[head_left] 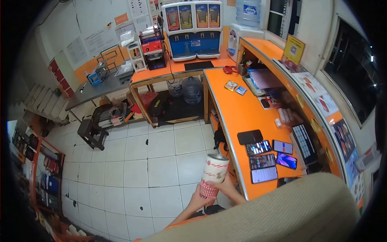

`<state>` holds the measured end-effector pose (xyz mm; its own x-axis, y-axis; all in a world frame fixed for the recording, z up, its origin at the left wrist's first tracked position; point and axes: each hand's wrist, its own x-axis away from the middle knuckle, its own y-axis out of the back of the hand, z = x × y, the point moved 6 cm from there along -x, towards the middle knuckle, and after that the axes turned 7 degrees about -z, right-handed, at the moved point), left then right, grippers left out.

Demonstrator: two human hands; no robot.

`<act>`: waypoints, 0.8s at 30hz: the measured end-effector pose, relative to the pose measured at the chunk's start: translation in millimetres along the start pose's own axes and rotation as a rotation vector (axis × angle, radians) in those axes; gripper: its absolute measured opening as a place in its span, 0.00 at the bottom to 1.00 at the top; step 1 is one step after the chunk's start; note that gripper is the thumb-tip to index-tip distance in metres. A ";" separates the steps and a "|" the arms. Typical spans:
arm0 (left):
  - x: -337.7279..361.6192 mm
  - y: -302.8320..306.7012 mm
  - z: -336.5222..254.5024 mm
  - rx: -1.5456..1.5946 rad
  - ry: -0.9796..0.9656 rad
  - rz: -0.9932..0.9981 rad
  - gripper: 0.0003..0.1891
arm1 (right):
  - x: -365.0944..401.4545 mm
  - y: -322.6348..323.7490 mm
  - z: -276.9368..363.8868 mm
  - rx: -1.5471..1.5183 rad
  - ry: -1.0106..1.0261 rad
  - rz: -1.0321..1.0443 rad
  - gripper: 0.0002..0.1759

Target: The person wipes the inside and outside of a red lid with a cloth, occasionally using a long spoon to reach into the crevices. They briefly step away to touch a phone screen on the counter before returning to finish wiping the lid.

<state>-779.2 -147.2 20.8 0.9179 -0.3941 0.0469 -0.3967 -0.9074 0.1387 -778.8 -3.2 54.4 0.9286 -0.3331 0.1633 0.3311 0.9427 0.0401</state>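
A tall printed can (pixel 213 171), white above and red-checked below, stands slightly tilted between my two hands. Its top is dark with a pale rim. My left hand (pixel 197 198) is wrapped round the lower part from the left. From the right, my right hand (pixel 225 187) holds the can with the thumb across its front; its other fingers are partly hidden behind. To the right lies an orange counter (pixel 238 109) with several phones, among them a lit phone (pixel 264 175) and a dark phone (pixel 250 137).
A beige ribbed surface (pixel 282 209) fills the lower right foreground. A drink dispenser (pixel 195 42) and a red sealing machine (pixel 152 46) stand on the back counter. A dark stool (pixel 92 133) sits on the tiled floor (pixel 161 141). A red-framed rack (pixel 46 173) is at left.
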 end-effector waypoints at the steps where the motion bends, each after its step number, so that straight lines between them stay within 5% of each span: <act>1: -27.6 1.9 0.7 0.025 0.136 0.113 0.51 | -25.2 0.2 28.5 -0.104 0.081 0.001 0.49; 3: -71.1 13.2 -39.3 -0.055 0.047 0.095 0.55 | -72.1 5.3 53.6 -0.195 0.156 0.005 0.47; 6: -126.5 37.3 -47.5 -0.120 -0.019 0.097 0.61 | -158.2 40.8 80.9 -0.138 0.411 -0.297 0.46; 11: -181.6 106.1 46.2 0.147 0.339 -0.022 0.50 | -303.5 132.2 61.4 0.075 0.548 -0.867 0.47; 15: -239.5 171.1 101.3 -0.039 0.451 0.021 0.45 | -371.7 172.4 62.9 0.144 0.537 -1.027 0.48; 17: -287.3 199.0 123.1 -0.083 0.583 0.051 0.42 | -386.9 184.7 59.7 0.270 0.703 -1.212 0.49; 20: -370.9 230.3 131.7 -0.220 0.378 0.073 0.40 | -405.2 199.1 37.3 0.328 0.565 -1.321 0.50; 24: -483.7 235.9 54.5 -0.195 0.340 0.149 0.35 | -415.3 191.7 34.5 0.246 0.556 -1.285 0.49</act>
<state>-1317.4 -178.6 -23.0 0.8153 -0.4186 0.4001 -0.5457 -0.7866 0.2890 -1106.8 316.4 28.2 -0.0281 -0.8552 -0.5175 0.9977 -0.0561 0.0385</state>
